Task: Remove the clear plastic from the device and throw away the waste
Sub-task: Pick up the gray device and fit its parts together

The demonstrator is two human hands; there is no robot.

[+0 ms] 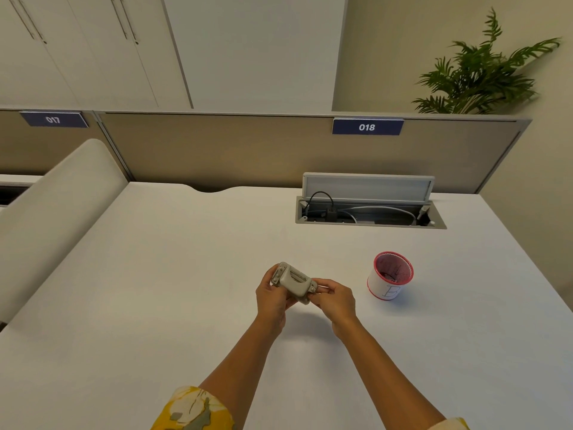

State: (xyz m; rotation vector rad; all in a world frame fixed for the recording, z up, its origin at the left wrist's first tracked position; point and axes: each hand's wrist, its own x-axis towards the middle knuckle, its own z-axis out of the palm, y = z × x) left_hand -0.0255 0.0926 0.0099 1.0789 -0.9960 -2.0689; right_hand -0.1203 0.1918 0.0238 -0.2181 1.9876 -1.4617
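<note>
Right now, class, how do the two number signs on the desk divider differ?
The sign reading 017 hangs at the far left, on the neighbouring desk's panel; the sign reading 018 hangs right of centre, above the open cable box. The 017 sign appears smaller and more slanted; the 018 sign looks larger and squarer. Both are dark blue with white digits.

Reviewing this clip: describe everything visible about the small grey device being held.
The device is a small, pale grey block with rounded corners, matte like plastic or rubber. Its top face shows a darker slot and its left end small round studs. It is held tilted above the white desk, left end higher, gripped at its ends by the left hand and right hand. Clear plastic cannot be made out.
</note>
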